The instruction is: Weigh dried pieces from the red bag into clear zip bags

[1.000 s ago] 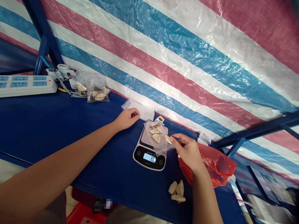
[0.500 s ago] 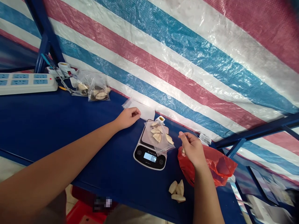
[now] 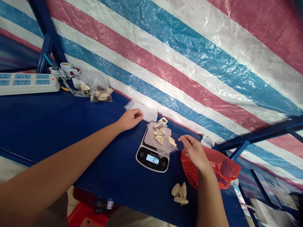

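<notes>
A digital kitchen scale (image 3: 152,164) reads what looks like 10.7. On its plate lies a clear plastic bag (image 3: 163,149) with several pale dried slices (image 3: 160,139) on or in it; one slice (image 3: 172,141) lies at its right side. My left hand (image 3: 132,119) rests left of the scale with curled fingers, beside flat clear bags (image 3: 144,110); nothing shows in it. Just right of the scale, my right hand (image 3: 191,147) is closed in a pinch above a red plastic bag (image 3: 220,167). Whatever it holds is mostly hidden by the fingers.
Several loose pale slices (image 3: 180,192) lie on the blue table (image 3: 101,164) near its front. Filled clear bags (image 3: 101,91) and a power strip (image 3: 30,83) are at the back left. A striped tarp (image 3: 151,56) rises behind; a red stool (image 3: 82,216) is below.
My right hand has moved slightly left, toward the scale. The display has gone from about 8.6 to about 10.7. My left hand has stayed in place.
</notes>
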A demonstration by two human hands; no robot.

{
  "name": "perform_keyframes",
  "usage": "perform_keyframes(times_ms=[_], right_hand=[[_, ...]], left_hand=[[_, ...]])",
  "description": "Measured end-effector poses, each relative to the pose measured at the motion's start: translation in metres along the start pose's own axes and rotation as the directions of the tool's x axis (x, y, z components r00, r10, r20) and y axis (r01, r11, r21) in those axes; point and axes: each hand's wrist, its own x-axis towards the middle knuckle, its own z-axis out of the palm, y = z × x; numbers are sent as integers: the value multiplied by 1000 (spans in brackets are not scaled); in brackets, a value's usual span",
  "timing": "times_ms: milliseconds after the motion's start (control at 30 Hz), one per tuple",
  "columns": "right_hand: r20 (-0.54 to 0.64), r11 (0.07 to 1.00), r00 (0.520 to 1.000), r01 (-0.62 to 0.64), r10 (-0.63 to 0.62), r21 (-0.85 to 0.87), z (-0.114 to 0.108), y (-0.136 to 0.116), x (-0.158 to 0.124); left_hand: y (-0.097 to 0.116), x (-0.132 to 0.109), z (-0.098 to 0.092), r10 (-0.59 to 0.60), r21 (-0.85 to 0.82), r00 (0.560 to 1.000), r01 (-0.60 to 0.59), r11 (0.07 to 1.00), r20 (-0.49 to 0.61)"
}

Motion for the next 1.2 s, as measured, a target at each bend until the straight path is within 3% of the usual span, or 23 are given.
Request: perform_keyframes(times_ms=[133,300,533,733,833,967,1067,1133,1200], right_hand=[[-11,989,998,68,-70,-129,4,-2,-1],[-12,969,998,63,-68,-238,6,-2,-2],[43,960,999,32,-21,-278,11,-6,-6],[21,952,996,85,-82,-293,18,-7,1],[-9,985,998,60,-62,-161,-4,-16,-9],[10,998,999,-48,48,34,-58,-16,-59],[94,974,982,-146,164,-175,-82,4,-101],[-36,907,968,-246,249,-341,-86,22,-112],[-207,840,950,-304,234,-450,-88,36,-108]], left_hand=[[1,-1,-1,15,-2,1000,-15,1000,-5],[-1,-1,0,24,6,1000,-24,1000,-11],[2,-1,-1,8,10,1000,-8,1000,-4],[3,-1,-1,-2,9,1000,2,1000,-6],[3,-1,-1,6,11,1000,-6,1000,-1],[3,-1,-2,8,30,1000,-8,1000,-9],[1,0,-1,8,25,1000,-8,1000,-6],[0,1,-1,11,13,1000,-11,1000,2],[-1,1,0,13,10,1000,-13,1000,2]])
